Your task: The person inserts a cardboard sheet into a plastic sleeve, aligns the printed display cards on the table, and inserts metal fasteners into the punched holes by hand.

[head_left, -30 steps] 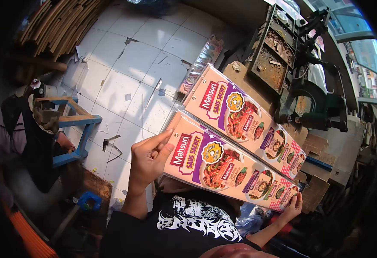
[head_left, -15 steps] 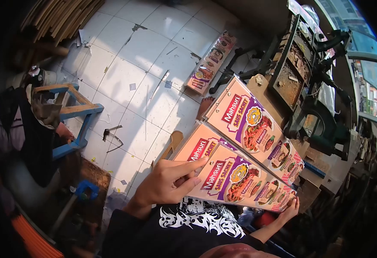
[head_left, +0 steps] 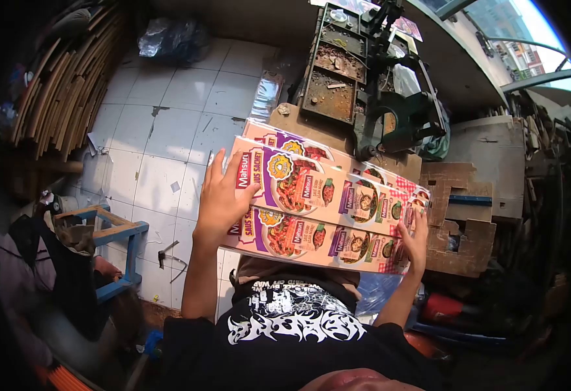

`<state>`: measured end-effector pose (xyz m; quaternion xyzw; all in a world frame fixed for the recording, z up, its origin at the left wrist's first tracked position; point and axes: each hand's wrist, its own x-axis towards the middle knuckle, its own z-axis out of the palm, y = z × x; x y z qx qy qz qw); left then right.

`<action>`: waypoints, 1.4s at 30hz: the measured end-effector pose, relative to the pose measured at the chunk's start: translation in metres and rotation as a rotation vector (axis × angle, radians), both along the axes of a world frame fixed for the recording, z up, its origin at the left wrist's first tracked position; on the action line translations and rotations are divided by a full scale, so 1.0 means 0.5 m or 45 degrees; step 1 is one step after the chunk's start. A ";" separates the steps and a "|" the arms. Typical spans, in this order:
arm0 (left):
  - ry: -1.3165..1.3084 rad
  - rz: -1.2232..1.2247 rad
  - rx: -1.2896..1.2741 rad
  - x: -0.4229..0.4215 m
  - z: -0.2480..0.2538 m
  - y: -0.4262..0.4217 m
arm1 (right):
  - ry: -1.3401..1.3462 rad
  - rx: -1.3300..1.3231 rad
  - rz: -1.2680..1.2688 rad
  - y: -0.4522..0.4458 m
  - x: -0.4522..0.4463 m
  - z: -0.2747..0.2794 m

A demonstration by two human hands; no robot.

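Note:
Several long printed panels, peach-coloured with "Mahsuri Saus Sachet" lettering and food pictures, lie overlapped across the front of my body. The middle panel overlaps the lower panel, and a rear panel shows behind its top edge. My left hand holds their left end, fingers along the edge and thumb on the printed face. At the right end, my right hand grips the panels by the edge, its thumb on the front. The backs of the panels are hidden.
Beyond the panels stands a dark green machine with a compartmented tray of small parts. Worn cardboard lies to the right. A blue-framed stool and a person's foot are at left, near stacked wooden strips.
The panels have swung from a steep slant to nearly level and sit closer together. My left hand has gone from pinching a corner to spanning the left end. The view has turned right.

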<state>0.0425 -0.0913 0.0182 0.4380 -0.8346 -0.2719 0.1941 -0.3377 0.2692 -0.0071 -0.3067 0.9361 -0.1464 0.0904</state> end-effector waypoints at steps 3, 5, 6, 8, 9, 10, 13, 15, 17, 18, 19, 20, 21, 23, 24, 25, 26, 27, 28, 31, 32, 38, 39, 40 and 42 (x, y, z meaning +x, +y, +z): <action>0.040 0.072 0.138 -0.023 -0.010 0.002 | 0.106 -0.102 -0.108 -0.021 0.023 -0.013; 0.041 0.209 0.113 -0.032 0.003 0.017 | 0.092 -0.236 -0.350 0.004 0.013 -0.037; 0.035 0.248 0.061 -0.032 0.001 0.021 | 0.149 -0.333 -0.390 0.020 0.001 -0.055; 0.041 0.267 -0.009 -0.032 -0.006 0.033 | 0.069 -0.365 -0.530 0.034 0.011 -0.040; 0.063 0.295 -0.037 -0.033 -0.010 0.034 | 0.070 -0.374 -0.547 0.032 0.016 -0.035; 0.080 0.326 -0.058 -0.036 -0.013 0.037 | 0.072 -0.383 -0.564 0.029 0.021 -0.030; 0.080 0.384 -0.044 -0.058 -0.016 0.039 | 0.093 -0.329 -0.643 0.013 0.034 -0.002; 0.064 0.380 -0.030 -0.071 -0.009 0.040 | 0.094 -0.404 -0.699 0.027 0.016 -0.024; 0.088 0.376 -0.033 -0.082 -0.008 0.034 | -0.018 -0.567 -0.765 0.026 -0.007 -0.018; 0.086 0.371 -0.039 -0.088 -0.009 0.032 | -0.017 -0.596 -0.772 0.025 -0.016 -0.016; 0.097 0.343 -0.009 -0.096 -0.011 0.026 | -0.021 -0.606 -0.775 0.019 -0.026 -0.015; 0.108 0.318 0.021 -0.102 -0.012 0.020 | -0.005 -0.582 -0.797 0.011 -0.034 -0.015; 0.105 0.320 0.015 -0.110 -0.012 0.018 | 0.009 -0.553 -0.816 0.006 -0.043 -0.017; 0.006 0.282 0.081 -0.125 -0.012 0.013 | -0.038 -0.564 -0.810 -0.003 -0.058 -0.033; 0.045 0.264 0.059 -0.130 -0.026 0.005 | 0.023 -0.523 -0.725 -0.011 -0.058 -0.035; 0.012 0.250 -0.083 -0.141 -0.034 0.000 | 0.083 -0.482 -0.639 -0.023 -0.058 -0.035; 0.044 0.235 -0.139 -0.154 -0.042 -0.003 | 0.224 -0.348 -0.635 -0.046 -0.052 -0.040; 0.059 0.230 -0.167 -0.182 -0.036 -0.001 | 0.222 -0.353 -0.630 -0.070 -0.048 -0.043; 0.073 0.225 -0.194 -0.209 -0.030 0.001 | 0.306 -0.411 -0.484 -0.094 -0.044 -0.043; 0.194 0.042 -0.361 -0.277 -0.037 0.002 | 0.408 -0.646 -0.148 -0.177 -0.024 -0.037; 0.217 -0.065 -0.401 -0.296 -0.043 0.001 | 0.407 -0.647 -0.143 -0.200 -0.017 -0.035; 0.191 -0.221 -0.501 -0.321 -0.089 0.005 | 0.526 -0.769 0.253 -0.262 0.007 -0.039; 0.241 -0.222 -0.483 -0.320 -0.090 0.005 | 0.588 -0.772 0.251 -0.261 0.007 -0.039; 0.276 -0.218 -0.482 -0.320 -0.090 0.003 | 0.623 -0.817 0.232 -0.261 0.010 -0.039; 0.259 -0.206 -0.483 -0.323 -0.091 0.006 | 0.628 -0.810 0.225 -0.261 0.013 -0.038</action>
